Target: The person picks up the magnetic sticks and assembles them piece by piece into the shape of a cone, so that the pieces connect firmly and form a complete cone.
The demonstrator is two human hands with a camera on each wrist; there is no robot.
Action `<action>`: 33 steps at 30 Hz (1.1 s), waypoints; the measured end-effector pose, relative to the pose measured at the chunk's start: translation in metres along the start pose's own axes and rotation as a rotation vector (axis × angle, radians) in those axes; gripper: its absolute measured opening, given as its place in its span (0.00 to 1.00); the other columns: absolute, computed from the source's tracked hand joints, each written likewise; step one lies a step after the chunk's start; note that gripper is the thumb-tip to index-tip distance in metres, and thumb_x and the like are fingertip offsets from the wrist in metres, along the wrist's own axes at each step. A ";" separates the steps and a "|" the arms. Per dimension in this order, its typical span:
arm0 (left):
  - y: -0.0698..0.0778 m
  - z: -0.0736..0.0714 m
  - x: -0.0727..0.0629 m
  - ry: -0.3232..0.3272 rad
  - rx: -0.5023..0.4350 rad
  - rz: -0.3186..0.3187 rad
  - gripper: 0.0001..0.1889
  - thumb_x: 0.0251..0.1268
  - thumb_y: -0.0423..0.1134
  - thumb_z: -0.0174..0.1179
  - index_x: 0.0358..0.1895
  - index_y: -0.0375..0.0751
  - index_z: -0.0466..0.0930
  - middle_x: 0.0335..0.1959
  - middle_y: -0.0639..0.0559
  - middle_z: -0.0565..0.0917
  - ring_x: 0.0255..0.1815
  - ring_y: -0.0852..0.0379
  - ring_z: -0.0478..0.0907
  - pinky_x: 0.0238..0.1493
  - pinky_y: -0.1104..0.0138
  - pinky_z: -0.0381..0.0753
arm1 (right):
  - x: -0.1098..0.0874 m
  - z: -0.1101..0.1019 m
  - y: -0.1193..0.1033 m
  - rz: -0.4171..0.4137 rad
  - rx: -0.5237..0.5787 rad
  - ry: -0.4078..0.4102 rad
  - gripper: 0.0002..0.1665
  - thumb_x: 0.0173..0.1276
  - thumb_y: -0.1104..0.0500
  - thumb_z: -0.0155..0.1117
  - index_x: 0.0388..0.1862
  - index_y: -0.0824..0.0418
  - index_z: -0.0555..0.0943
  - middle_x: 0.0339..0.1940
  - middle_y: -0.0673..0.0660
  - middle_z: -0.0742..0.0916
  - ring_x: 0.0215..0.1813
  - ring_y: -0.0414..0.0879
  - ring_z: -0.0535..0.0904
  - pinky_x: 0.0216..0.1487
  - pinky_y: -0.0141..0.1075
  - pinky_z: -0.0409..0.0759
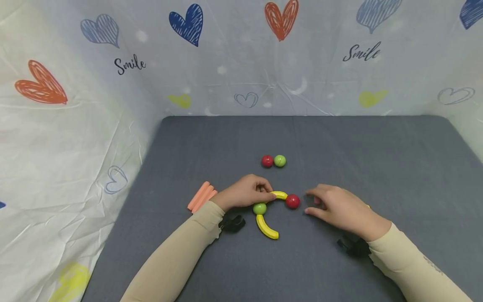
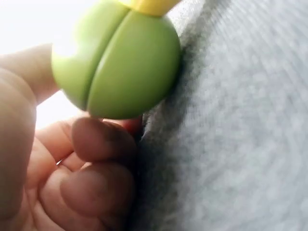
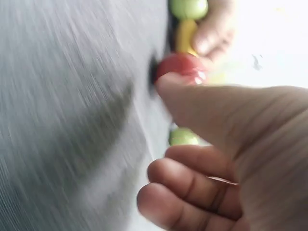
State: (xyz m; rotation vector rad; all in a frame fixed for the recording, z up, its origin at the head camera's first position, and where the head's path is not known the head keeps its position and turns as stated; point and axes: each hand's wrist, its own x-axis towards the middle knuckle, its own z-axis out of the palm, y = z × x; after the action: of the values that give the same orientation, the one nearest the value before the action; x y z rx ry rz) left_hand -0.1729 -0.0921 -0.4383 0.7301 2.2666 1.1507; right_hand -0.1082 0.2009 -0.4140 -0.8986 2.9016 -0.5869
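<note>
On the dark table, a chain of magnetic-looking toy pieces curves between both hands. My left hand pinches the upper yellow curved stick between thumb and fingers. A red ball touches that stick's right end. At its left end is a green ball, which fills much of the left wrist view. Below it, a second yellow curved stick meets the green ball. My right hand hovers just right of the red ball, thumb and fingers apart, holding nothing.
Farther back stand another red ball and another green ball, side by side. Several orange sticks lie beyond the left forearm, partly covered by it. A small yellow bit peeks from behind the right hand. A patterned white curtain borders the table's back.
</note>
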 end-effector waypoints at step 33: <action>0.002 -0.001 0.001 0.059 -0.149 -0.104 0.12 0.72 0.39 0.67 0.55 0.43 0.86 0.26 0.54 0.80 0.19 0.61 0.70 0.22 0.70 0.70 | -0.010 -0.028 0.041 0.168 0.083 -0.023 0.19 0.64 0.61 0.78 0.49 0.63 0.79 0.31 0.45 0.83 0.29 0.36 0.75 0.33 0.36 0.76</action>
State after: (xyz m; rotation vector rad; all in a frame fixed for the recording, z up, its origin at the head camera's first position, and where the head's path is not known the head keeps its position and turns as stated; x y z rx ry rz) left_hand -0.1734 -0.0912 -0.4369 0.5212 2.2092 1.2902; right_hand -0.1264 0.2466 -0.4041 -0.6396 2.8703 -0.6727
